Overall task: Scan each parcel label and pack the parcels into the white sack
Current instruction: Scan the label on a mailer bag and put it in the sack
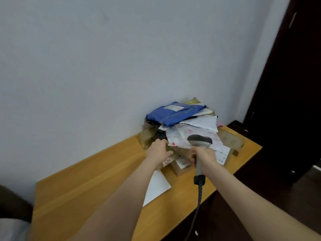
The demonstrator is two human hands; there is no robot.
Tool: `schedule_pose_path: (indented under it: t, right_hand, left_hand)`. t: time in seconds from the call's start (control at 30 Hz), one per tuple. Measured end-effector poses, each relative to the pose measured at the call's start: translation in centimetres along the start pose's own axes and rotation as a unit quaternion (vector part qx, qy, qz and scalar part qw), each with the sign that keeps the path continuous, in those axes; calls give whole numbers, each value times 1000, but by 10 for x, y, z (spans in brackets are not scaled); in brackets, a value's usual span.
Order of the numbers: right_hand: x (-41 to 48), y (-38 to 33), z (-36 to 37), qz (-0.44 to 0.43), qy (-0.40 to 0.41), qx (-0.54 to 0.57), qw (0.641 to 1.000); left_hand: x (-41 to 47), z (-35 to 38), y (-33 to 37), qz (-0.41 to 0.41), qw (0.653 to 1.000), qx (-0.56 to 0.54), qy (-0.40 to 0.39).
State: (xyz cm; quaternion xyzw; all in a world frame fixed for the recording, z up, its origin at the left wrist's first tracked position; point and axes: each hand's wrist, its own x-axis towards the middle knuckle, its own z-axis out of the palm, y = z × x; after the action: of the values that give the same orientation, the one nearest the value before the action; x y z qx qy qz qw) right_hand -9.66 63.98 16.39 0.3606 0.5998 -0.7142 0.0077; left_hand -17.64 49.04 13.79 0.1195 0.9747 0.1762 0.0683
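A pile of parcels sits at the far right end of the wooden table [90, 185], against the wall. On top lies a blue mailer [173, 113] with a label; below it are white mailers [201, 122] and a white, red-marked mailer [191, 136]. Small cardboard boxes [182, 165] lie at the front of the pile. My left hand [159, 151] grips the near left edge of the pile, at the white red-marked mailer's corner. My right hand [204, 158] holds a grey barcode scanner [199, 141] by its handle, head over the pile. The white sack is not in view.
A white sheet [156, 186] lies flat on the table under my left forearm. The scanner's cable [198, 206] hangs down over the table's front edge. A dark door [286, 84] stands at the right. A brown box [146, 138] sits at the pile's left side.
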Motion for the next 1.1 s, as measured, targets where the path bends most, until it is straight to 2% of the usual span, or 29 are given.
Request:
schedule_pose_path:
  t: [0.13,0.3,0.53,0.6,0.7,0.83,0.97,1.1]
  right_hand:
    - [57,-48,-8,-3,3,35,999]
    - [123,-102,0,13,-11,55,998]
    - [186,-126,9,72,-45,72,994]
    - [196,-126,12,81,-58,76,992]
    - [204,-126,16,75,-77,80,991]
    - [201,-133,22,50,-114,73,990]
    - [182,-141,33,17,-156,77,984]
    - [152,-137,54,14,-206,58,977]
  left_hand:
    - [69,5,22,2,1000,1,25]
    - [162,4,36,-6,998,52,40]
    - [244,22,30,-59,990,119,-48]
    - [250,26,25,-61,986,148,-42]
    - [252,24,20,-44,984,169,44]
    - [252,-20,7,-73,977,116,165]
    - [229,-79,-16,-127,945,94,286]
    - [169,-111,-47,-172,916,104,348]
